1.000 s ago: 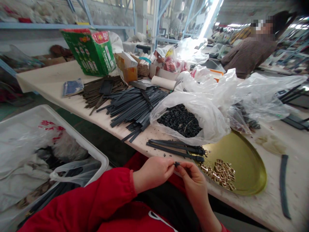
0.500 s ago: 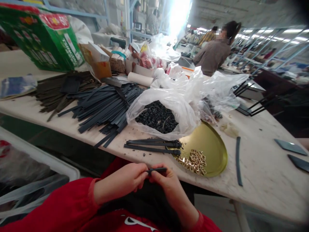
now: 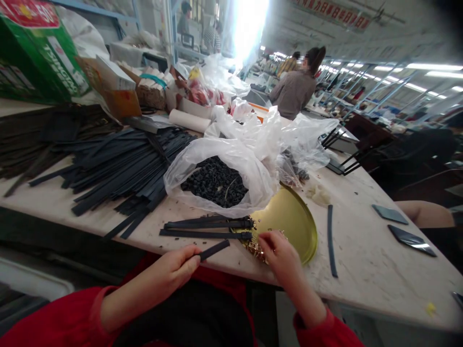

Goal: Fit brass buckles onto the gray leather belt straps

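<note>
Head view looks down at a dark strap [image 3: 214, 250]; the left hand [image 3: 172, 266] pinches one end between thumb and fingers, closed tight on it, and the other end sticks out over the table edge [image 3: 108, 226]; held like that, the free end is out in the open; the right hand [image 3: 279, 250] is down on the little gold bits [image 3: 257, 249] at the near rim of the gold tray [image 3: 292, 224]; its fingers are bent and partly shut over the pile, but I cannot tell if a bit is between them; the tray has a raised rim, so the small bits do not roll off; it sits close to the body, an easy reach for that hand.

Just past the strap lie two more straps [image 3: 206, 229] side by side, their ends by the tray rim; behind them is a clear bag [image 3: 253, 168], open at the top, full of small black pieces [image 3: 215, 182]; the open mouth faces the person, so a hand can get in.

A big heap of long dark strips [image 3: 119, 166] spreads over the left of the table; one lone strip [image 3: 331, 238] lies to the right of the tray; boxes and more bags stand at the back; far off, another person [image 3: 294, 89] is at another bench.
</note>
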Available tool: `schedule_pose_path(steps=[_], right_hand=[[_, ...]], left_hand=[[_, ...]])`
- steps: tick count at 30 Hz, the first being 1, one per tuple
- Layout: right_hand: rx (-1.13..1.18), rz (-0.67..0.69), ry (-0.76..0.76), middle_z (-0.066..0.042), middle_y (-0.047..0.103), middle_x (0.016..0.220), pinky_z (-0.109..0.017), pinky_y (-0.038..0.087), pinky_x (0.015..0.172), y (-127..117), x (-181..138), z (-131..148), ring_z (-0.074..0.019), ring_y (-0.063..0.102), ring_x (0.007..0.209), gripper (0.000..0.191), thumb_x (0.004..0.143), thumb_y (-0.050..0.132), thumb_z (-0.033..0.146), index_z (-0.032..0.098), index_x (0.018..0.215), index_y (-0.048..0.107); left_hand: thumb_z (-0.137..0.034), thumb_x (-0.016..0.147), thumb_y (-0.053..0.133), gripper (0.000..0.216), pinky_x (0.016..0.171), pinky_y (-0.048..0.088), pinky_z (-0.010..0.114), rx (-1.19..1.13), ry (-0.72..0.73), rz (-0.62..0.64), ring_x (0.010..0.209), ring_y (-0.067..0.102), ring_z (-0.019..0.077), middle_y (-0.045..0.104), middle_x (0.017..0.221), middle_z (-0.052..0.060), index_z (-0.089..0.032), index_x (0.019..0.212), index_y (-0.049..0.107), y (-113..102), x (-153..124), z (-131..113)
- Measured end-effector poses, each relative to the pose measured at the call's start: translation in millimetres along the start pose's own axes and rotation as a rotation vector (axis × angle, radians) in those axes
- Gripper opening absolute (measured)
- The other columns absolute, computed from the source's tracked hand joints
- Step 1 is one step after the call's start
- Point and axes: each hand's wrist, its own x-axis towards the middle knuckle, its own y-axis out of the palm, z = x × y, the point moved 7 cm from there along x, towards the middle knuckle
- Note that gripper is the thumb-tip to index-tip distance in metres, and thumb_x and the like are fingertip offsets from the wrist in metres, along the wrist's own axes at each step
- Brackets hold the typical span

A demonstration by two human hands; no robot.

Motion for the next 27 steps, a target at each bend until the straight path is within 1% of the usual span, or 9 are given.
schedule_pose_path(steps=[2, 4, 9, 13, 17, 20, 22, 24, 27], right_hand=[[-0.402, 0.006, 0.07, -0.009, 0.064, 0.081, -0.032, 0.042, 0.069, -17.0, 21.7, -30.2, -0.0222, 0.06, 0.077, 0.023, 0.085, 0.044, 0.032, 0.017, 0.08, 0.061], [-0.599, 0.056, 0.118, -0.014, 0.065, 0.078, -0.034, 0.042, 0.065, -19.6, 38.3, -48.0, -0.0267, 0.062, 0.076, 0.026, 0.083, 0.046, 0.033, 0.014, 0.078, 0.062], [-0.597, 0.079, 0.112, -0.02, 0.066, 0.073, -0.036, 0.041, 0.062, -6.8, 52.8, -48.4, -0.03, 0.064, 0.073, 0.018, 0.079, 0.048, 0.017, 0.009, 0.078, 0.064], [-0.474, 0.02, 0.081, -0.021, 0.065, 0.082, -0.037, 0.041, 0.067, -16.1, 48.8, -35.8, -0.0292, 0.062, 0.078, 0.026, 0.083, 0.042, 0.019, 0.009, 0.078, 0.066], [-0.183, 0.016, 0.025, -0.009, 0.065, 0.08, -0.03, 0.043, 0.064, -17.0, 27.0, -0.1, -0.0197, 0.06, 0.072, 0.032, 0.086, 0.04, 0.033, 0.014, 0.09, 0.066], [0.496, 0.098, 0.088, -0.002, 0.062, 0.068, -0.025, 0.042, 0.054, 3.8, -1.2, 40.4, -0.0141, 0.054, 0.058, 0.034, 0.079, 0.05, 0.042, 0.016, 0.097, 0.064], [0.906, 0.139, 0.163, 0.0, 0.059, 0.064, -0.024, 0.041, 0.052, 21.7, -19.2, 67.9, -0.0119, 0.05, 0.054, 0.033, 0.071, 0.061, 0.044, 0.017, 0.091, 0.063], [1.079, 0.141, 0.196, 0.002, 0.057, 0.06, -0.023, 0.04, 0.051, 37.2, -31.6, 89.8, -0.0103, 0.048, 0.052, 0.031, 0.065, 0.067, 0.043, 0.018, 0.081, 0.061], [1.169, 0.111, 0.191, 0.003, 0.056, 0.06, -0.024, 0.04, 0.053, 57.0, -38.9, 104.5, -0.0106, 0.048, 0.053, 0.028, 0.064, 0.068, 0.043, 0.019, 0.075, 0.057]], left_hand=[[-0.039, 0.084, 0.037, 0.025, 0.043, 0.027, 0.019, 0.002, 0.008, -0.015, 0.048, 0.033, 0.0093, 0.037, 0.057, -0.006, -0.017, 0.082, 0.05, 1.1, 2.7, 1.1], [-0.038, 0.084, 0.036, 0.024, 0.043, 0.026, 0.02, 0.006, 0.009, -0.014, 0.048, 0.033, 0.0095, 0.036, 0.055, -0.006, -0.018, 0.081, 0.048, 5.4, 4.3, 3.1], [-0.035, 0.083, 0.035, 0.021, 0.042, 0.028, 0.019, 0.059, -0.023, -0.048, 0.046, 0.037, 0.009, 0.04, 0.054, -0.006, -0.018, 0.076, 0.045, 8.7, -2.4, 9.0], [-0.032, 0.083, 0.032, 0.02, 0.04, 0.029, 0.018, 0.064, -0.041, -0.059, 0.042, 0.04, 0.0075, 0.046, 0.057, -0.005, -0.018, 0.075, 0.043, 8.1, -13.8, 6.4], [-0.033, 0.084, 0.035, 0.021, 0.042, 0.031, 0.019, 0.046, 0.053, -0.129, 0.044, 0.041, 0.007, 0.049, 0.061, -0.004, -0.017, 0.072, 0.043, 5.8, -19.2, -12.5], [-0.033, 0.086, 0.035, 0.023, 0.046, 0.033, 0.02, 0.058, 0.16, -0.212, 0.049, 0.042, 0.0083, 0.049, 0.062, -0.004, -0.017, 0.075, 0.047, 3.9, -19.3, -29.6], [-0.033, 0.087, 0.038, 0.022, 0.053, 0.036, 0.021, 0.084, 0.238, -0.27, 0.058, 0.046, 0.01, 0.052, 0.067, -0.002, -0.016, 0.078, 0.05, 2.3, -20.2, -37.8], [-0.031, 0.086, 0.042, 0.019, 0.06, 0.038, 0.022, 0.115, 0.28, -0.328, 0.067, 0.05, 0.0121, 0.056, 0.075, 0.0, -0.016, 0.082, 0.052, 0.0, -22.9, -39.8], [-0.025, 0.084, 0.045, 0.013, 0.066, 0.04, 0.024, 0.164, 0.265, -0.395, 0.074, 0.053, 0.0143, 0.059, 0.081, 0.002, -0.015, 0.084, 0.054, -2.7, -28.8, -33.0]])
